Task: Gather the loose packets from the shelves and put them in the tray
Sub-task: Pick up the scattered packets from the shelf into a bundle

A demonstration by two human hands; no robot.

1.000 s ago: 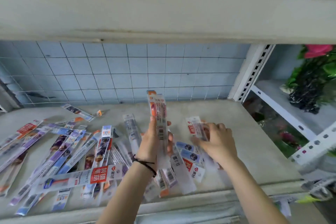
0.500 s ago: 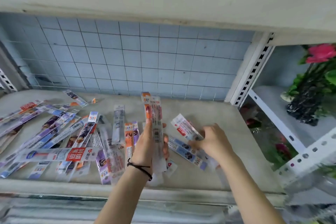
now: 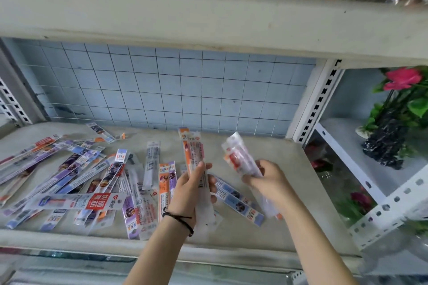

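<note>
reaches in over the front edge of the shelf (image 3: 266, 146), right of its middle, with left forearm (image 3: 159, 250) and right forearm (image 3: 310, 238) bare. grips an upright bundle of packets (image 3: 196, 150) in the left hand (image 3: 191, 190), back of hand to the camera, fingers curled round. pinches a tilted, blurred packet (image 3: 238, 157) in the right hand (image 3: 269, 179), fingers curled, near the left.

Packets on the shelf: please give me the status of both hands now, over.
Left hand grips a bundle of packets, upright. Right hand holds a red-printed packet. Many loose packets lie on the shelf. Tray not in view.
</note>
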